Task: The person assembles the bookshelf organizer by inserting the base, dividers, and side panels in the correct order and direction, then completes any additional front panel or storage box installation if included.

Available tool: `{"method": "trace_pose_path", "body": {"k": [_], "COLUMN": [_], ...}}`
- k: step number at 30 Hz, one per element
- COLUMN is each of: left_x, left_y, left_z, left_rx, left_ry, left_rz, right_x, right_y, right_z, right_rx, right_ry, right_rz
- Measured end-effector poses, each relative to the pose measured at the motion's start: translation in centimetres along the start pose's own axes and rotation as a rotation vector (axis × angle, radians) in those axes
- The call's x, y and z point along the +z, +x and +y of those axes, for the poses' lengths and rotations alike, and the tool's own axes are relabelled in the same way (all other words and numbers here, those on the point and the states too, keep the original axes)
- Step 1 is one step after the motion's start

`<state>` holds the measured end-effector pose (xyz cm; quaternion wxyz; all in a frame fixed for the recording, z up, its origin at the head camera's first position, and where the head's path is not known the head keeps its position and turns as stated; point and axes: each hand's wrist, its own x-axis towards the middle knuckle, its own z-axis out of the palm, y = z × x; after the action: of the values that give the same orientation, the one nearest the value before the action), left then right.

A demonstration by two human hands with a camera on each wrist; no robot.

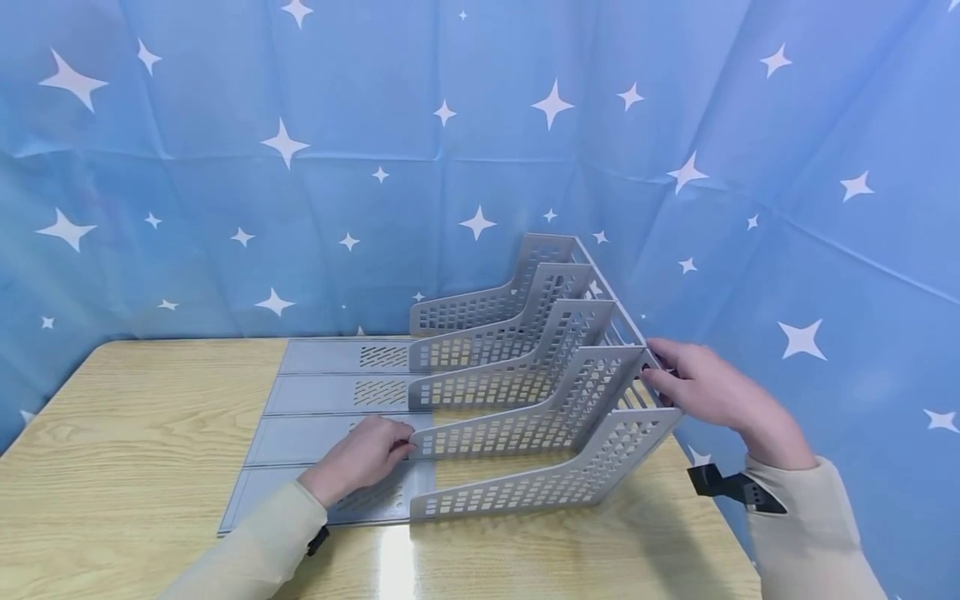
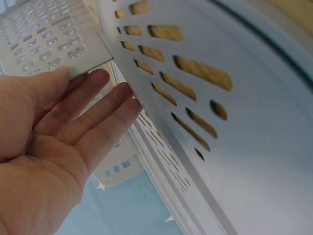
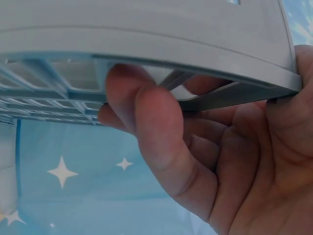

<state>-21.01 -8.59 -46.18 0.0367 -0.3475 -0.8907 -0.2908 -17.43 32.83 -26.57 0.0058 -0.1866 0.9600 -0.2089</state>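
Observation:
A grey plastic file rack [image 1: 517,490] with several perforated upright dividers stands on the right half of the table, its back frame at the right. A flat grey panel [image 1: 300,437] with grooves and slotted patches lies left of it, partly under the divider tips. My left hand [image 1: 367,457] pinches the front tip of one divider [image 2: 54,41] between thumb and forefinger, the other fingers close to the slotted panel. At the back frame [image 3: 146,36], my right hand [image 1: 705,387] hooks its fingers through the openings and grips a bar near the top corner.
The wood-grain table [image 1: 112,467] runs under everything, its right edge close by the rack's back. A blue curtain [image 1: 360,100] with white stars hangs behind and along the right. Both wrists carry black straps [image 1: 738,487].

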Motion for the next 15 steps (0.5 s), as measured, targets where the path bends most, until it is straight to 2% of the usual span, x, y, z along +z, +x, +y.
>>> {"method": "trace_pose_path", "body": {"k": [4, 7, 9, 13, 15], "left_x": [-0.2, -1.0, -1.6, -2.2, -2.1], "left_y": [0.1, 0.4, 1.0, 3.0, 4.0], "left_z": [-0.1, -0.5, -1.0, -2.4, -3.0], "left_rx": [0.014, -0.018, -0.076, -0.24, -0.285], "left_ry": [0.002, -0.027, -0.033, -0.035, -0.045], "left_rz": [-0.027, -0.084, -0.082, 0.027, 0.049], "right_x": [-0.2, -0.4, -0.6, -0.8, -0.7], "right_y": [0.0, 0.0, 0.0, 0.3, 0.5], "right_z": [-0.1, -0.1, 0.0, 0.4, 0.8], "right_rx": [-0.016, -0.006, 0.012, 0.048, 0.057], "right_ry": [-0.005, 0.029, 0.071, 0.158, 0.197], "right_rz": [0.002, -0.022, -0.045, -0.069, -0.068]}}
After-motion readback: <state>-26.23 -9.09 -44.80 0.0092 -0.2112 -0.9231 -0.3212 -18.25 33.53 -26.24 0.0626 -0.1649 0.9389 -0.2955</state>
